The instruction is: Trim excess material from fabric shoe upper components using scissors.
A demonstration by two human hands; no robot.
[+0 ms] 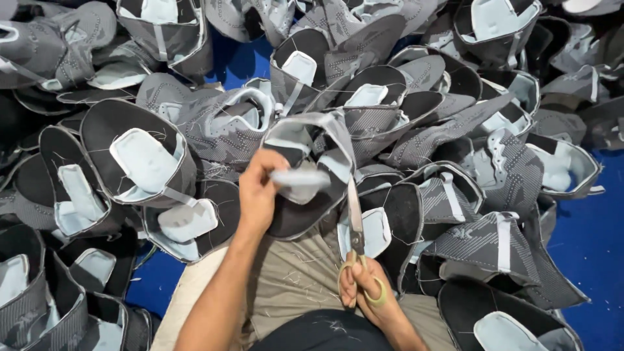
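Khaki trousers (292, 286) flecked with thread clippings filled the near edge, a dark shirt hem below them; the right hand (364, 292) was curled closed through the yellow-handled scissors (356, 227), blades pointing up and away, tips touching the lower edge of a grey shoe upper (305, 175); the left hand (260, 192) pinched that upper's pale blue tongue lining (300, 179) between thumb and fingers, holding the piece above the lap, just in front of the heap; all around lay a pile of grey and black shoe uppers (455, 130) with pale blue linings, spread over a blue floor (591, 240) that showed at the right and between the pieces.
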